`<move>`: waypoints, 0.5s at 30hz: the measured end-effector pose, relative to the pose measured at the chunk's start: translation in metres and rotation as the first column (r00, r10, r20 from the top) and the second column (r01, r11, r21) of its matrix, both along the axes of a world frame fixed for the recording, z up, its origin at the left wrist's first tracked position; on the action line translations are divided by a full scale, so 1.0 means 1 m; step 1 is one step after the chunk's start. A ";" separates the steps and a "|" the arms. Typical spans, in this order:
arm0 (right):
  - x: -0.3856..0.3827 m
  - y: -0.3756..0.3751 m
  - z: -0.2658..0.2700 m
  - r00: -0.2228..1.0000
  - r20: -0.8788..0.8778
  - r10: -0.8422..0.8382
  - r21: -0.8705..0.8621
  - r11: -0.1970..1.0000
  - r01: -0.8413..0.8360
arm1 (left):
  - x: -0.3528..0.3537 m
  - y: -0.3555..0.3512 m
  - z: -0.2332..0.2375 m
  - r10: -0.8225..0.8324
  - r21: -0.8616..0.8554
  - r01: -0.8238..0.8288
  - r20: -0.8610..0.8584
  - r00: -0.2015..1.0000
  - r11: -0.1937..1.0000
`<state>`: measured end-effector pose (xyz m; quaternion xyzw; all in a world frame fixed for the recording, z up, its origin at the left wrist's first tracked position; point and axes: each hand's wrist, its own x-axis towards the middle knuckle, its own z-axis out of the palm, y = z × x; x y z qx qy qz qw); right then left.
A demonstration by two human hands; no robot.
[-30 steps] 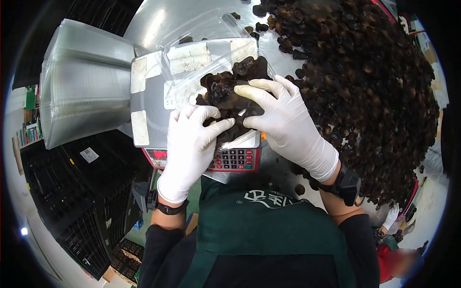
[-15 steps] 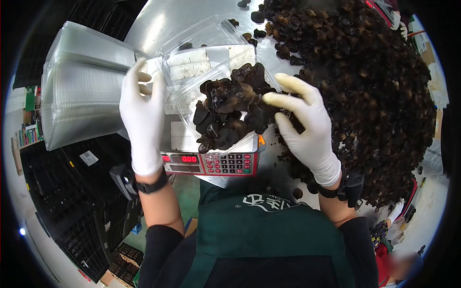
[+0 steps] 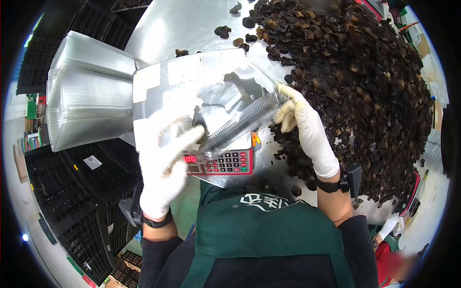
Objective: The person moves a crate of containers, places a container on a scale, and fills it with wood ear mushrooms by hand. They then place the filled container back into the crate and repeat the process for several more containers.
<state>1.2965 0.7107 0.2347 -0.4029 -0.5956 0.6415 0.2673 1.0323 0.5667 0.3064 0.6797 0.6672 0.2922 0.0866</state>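
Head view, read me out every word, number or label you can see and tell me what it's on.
Display on the scale: red digits, too blurred to read.
Keypad: key marks too small to read.
Apron: white characters, partly cut off, unreadable.
Label on the crate: too small to read.
Box in the right hand: no print seen.
So nothing can be quoted.

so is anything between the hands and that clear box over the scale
Nothing visible does. The left hand grips the clear box at its lower end and the right hand at its upper end, tilted above the scale; the left side is blurred.
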 end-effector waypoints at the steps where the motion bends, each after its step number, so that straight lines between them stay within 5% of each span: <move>1: -0.001 0.002 -0.002 0.999 -0.041 0.033 -0.136 0.990 -0.038 | 0.007 -0.006 -0.002 0.016 -0.071 -0.019 -0.043 0.999 0.997; 2: -0.002 0.002 -0.002 0.994 -0.089 0.064 -0.265 0.960 -0.086 | 0.010 -0.011 -0.014 0.008 -0.027 -0.008 0.006 1.000 1.000; 4: -0.009 0.000 0.001 0.992 -0.104 0.073 -0.204 0.975 -0.093 | 0.018 -0.021 -0.036 0.242 -0.042 -0.238 0.184 0.953 0.970; 5: -0.011 0.003 -0.005 0.993 -0.096 0.073 -0.198 0.976 -0.091 | 0.017 -0.022 -0.040 0.303 0.010 -0.303 -0.018 0.953 0.953; 6: -0.013 0.005 -0.010 0.993 -0.087 0.075 -0.192 0.977 -0.091 | 0.020 -0.025 -0.041 0.364 -0.112 -0.350 0.153 0.919 0.930; 8: -0.014 0.010 -0.009 0.992 -0.094 0.088 -0.241 0.965 -0.109 | 0.022 -0.029 -0.043 0.434 -0.388 -0.229 0.605 0.668 0.893; 10: -0.017 0.007 0.000 0.990 -0.042 0.133 -0.210 0.968 -0.139 | 0.022 -0.032 -0.038 0.420 -0.444 -0.066 0.776 0.469 0.894; 15: -0.019 -0.015 0.017 0.982 -0.041 0.182 -0.277 0.943 -0.186 | 0.010 -0.049 -0.030 0.387 -0.394 -0.034 0.877 0.284 0.918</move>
